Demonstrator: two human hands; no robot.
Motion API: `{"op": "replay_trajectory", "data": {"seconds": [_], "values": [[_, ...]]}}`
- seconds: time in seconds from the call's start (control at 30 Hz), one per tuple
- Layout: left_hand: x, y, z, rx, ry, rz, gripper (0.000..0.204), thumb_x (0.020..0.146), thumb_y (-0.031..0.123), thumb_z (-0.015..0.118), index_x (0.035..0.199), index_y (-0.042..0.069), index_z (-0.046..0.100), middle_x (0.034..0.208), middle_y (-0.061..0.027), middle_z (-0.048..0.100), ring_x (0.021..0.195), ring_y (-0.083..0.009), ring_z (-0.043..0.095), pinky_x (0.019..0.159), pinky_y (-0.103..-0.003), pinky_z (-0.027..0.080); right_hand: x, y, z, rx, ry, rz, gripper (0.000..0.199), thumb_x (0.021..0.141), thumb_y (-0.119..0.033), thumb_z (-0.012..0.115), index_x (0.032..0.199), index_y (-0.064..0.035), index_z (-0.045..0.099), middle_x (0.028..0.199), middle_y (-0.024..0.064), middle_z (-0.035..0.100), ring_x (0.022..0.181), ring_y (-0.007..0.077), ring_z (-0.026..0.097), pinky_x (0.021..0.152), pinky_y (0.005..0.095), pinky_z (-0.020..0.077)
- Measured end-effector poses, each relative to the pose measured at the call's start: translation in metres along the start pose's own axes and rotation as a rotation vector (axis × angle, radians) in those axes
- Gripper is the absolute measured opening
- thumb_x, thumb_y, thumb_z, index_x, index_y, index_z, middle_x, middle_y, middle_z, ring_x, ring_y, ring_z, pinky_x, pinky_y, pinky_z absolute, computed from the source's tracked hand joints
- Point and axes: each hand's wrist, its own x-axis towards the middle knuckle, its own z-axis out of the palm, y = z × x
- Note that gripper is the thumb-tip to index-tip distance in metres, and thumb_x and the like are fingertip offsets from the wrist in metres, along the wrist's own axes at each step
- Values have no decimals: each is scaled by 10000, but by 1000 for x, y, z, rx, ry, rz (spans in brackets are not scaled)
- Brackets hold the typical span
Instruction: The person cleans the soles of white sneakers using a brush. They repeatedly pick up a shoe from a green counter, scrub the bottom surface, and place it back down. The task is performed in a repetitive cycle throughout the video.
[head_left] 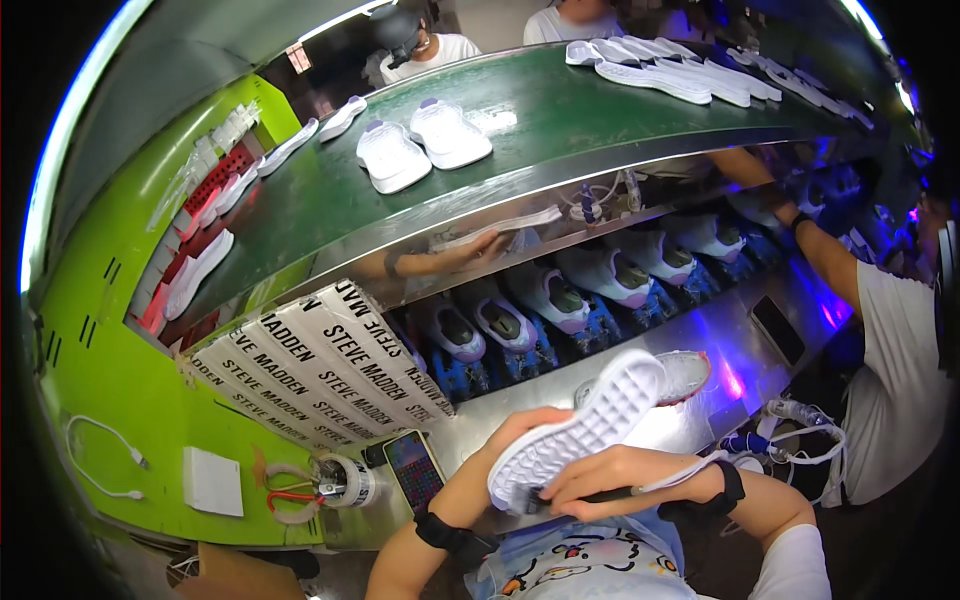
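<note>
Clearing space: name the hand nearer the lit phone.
Left. The left hand, holding the white sole, is right of the lit phone; the right hand is farther right, near the sole's lower end.

left: bright light tube (60, 125) | bench (690, 335): violet-blue glare | edges: bent, black

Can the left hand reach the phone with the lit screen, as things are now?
Probably yes, once free: the left hand is occupied, holding the white sole. The lit phone lies close by on the person's left, and nothing seems to lie over its screen.
</note>
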Motion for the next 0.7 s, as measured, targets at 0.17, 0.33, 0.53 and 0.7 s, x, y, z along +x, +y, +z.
{"op": "replay_trajectory", "data": {"seconds": [0.17, 0.33, 0.53, 0.7], "values": [[-5, 7, 19, 144, 92, -126, 313, 901, 246, 531, 1096, 11, 602, 927, -70, 660, 773, -132, 642, 698, -232, 511, -21, 4, -12, -3, 76, 36, 137, 833, -106, 601, 879, -4, 680, 848, 94, 680, 768, 197, 660, 723, 285, 513], [-15, 17, 37, 487, 122, 52, 369, 904, 283, 530, 1096, -25, 602, 936, -85, 661, 744, -155, 651, 654, -250, 525, -68, 11, -42, -6, 182, 503, 147, 809, -39, 569, 894, -26, 688, 871, 118, 686, 870, 223, 651, 775, 303, 503], [-89, 74, 87, 102, -336, 736, 500, 908, 200, 453, 1294, -103, 359, 1170, -265, 540, 910, -382, 607, 786, -485, 528, -43, -30, -37, 255, 453, -102, 147, 851, -23, 554, 943, 27, 657, 1034, 190, 637, 898, 257, 652, 822, 359, 505], [-148, 176, 76, 303, -6, 939, 294, 964, 223, 422, 1064, -10, 572, 806, -120, 660, 457, -124, 475, 338, -239, 361, -40, -14, -28, 399, 771, -131, 205, 768, 68, 625, 968, 34, 600, 1067, 214, 589, 842, 296, 660, 761, 363, 542]]}}
